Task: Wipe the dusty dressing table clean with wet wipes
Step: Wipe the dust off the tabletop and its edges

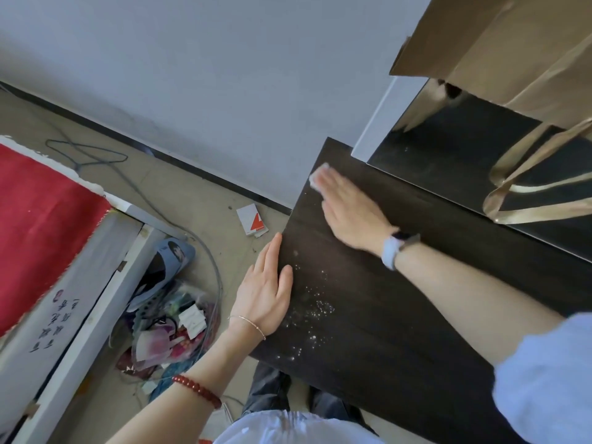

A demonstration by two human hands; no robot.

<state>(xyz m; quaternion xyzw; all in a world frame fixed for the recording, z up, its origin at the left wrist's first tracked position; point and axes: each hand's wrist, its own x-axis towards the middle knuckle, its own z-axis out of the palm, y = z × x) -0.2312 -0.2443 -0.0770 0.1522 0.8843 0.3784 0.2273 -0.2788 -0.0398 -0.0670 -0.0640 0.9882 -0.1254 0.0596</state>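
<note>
Right hand (347, 213) lies flat, fingers straight, pressing a white wet wipe (320, 177) onto the dark dressing table (400, 315) near its far left corner. Left hand (266, 290) rests with fingers straight along the table's left edge, beside scattered white dust specks (312, 312). A brown paper bag (512, 59) stands at the back right.

Left hand (264, 294): thin chain bracelet (248, 322) at wrist, dark red bead bracelet (197, 390) up the forearm. Right hand (349, 209): pale-strapped watch (395, 249), light blue sleeve (544, 376). White top (288, 429), dark trousers (266, 392).
</note>
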